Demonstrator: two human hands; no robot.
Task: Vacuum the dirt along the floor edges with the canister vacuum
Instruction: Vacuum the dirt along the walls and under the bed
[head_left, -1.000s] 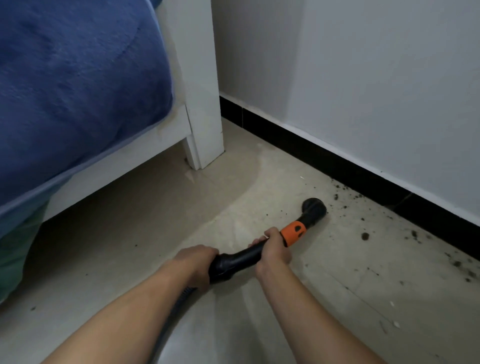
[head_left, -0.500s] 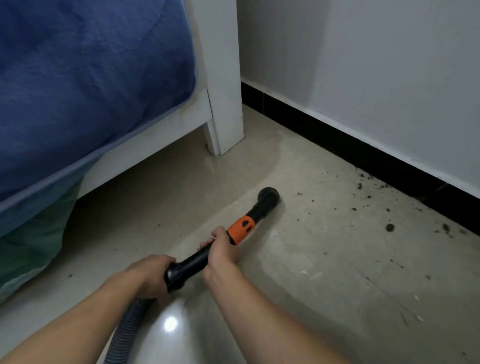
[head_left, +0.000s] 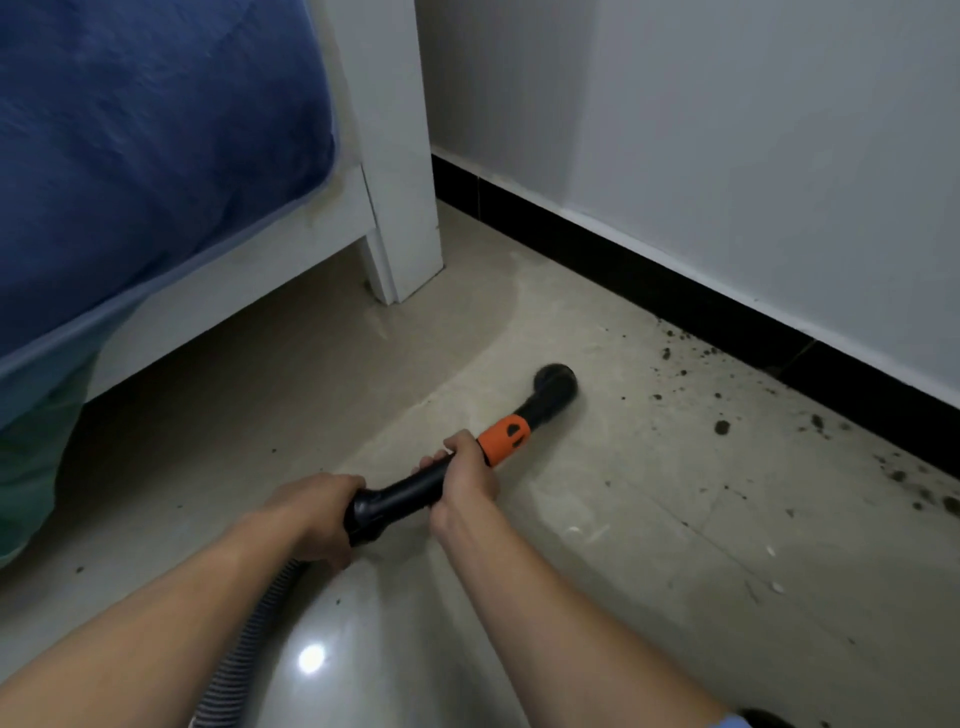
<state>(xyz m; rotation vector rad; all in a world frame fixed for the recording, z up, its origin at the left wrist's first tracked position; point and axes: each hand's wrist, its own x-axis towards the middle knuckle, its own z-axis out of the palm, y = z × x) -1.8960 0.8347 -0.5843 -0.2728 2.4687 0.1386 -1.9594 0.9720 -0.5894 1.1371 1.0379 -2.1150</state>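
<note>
A person's left hand (head_left: 317, 512) and right hand (head_left: 467, 475) are wrapping tightly round the vacuum wand (head_left: 400, 499), its nozzle (head_left: 557, 383) resting on the floor (head_left: 623, 519) near the wall edge, while scattered dirt (head_left: 722, 427) is lying uncollected along the baseboard (head_left: 675, 291), suggesting most work is remaining.

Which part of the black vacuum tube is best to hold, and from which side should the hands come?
Grip the straight black tube behind the orange collar from above: the right hand just behind the collar, the left hand at the rear end by the ribbed hose. The tube lies low, slanting to the nozzle, so its top is free.
</note>
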